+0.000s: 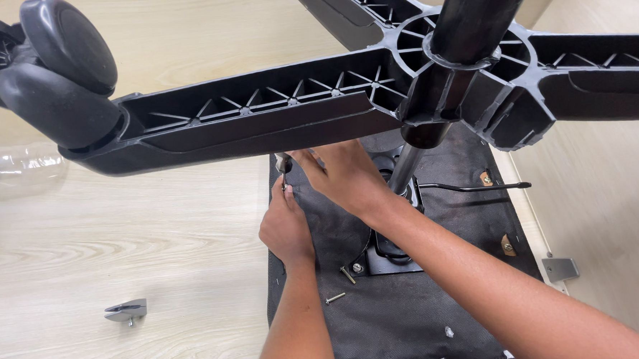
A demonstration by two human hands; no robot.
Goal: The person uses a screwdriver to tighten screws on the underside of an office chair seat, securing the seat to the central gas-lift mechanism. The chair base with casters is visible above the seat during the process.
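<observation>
An office chair lies upside down, its black star base (259, 117) with a caster wheel (48, 62) looming close to the camera. Below it is the fabric-covered seat underside (397, 312). My left hand (286, 227) is at the seat's left edge, fingers closed around a small dark tool or part (285, 166) that is mostly hidden under the base arm. My right hand (344, 175) reaches across and pinches at the same spot beside it. Two loose screws (342, 286) lie on the seat fabric near the metal mounting plate (387, 259).
A chrome gas cylinder (405, 168) rises from the plate to the base hub, with a black lever (478, 188) sticking out right. A metal bracket (126, 311) lies on the light wood floor at left. A clear plastic bottle (17, 167) lies far left. Another bracket (559, 268) sits right.
</observation>
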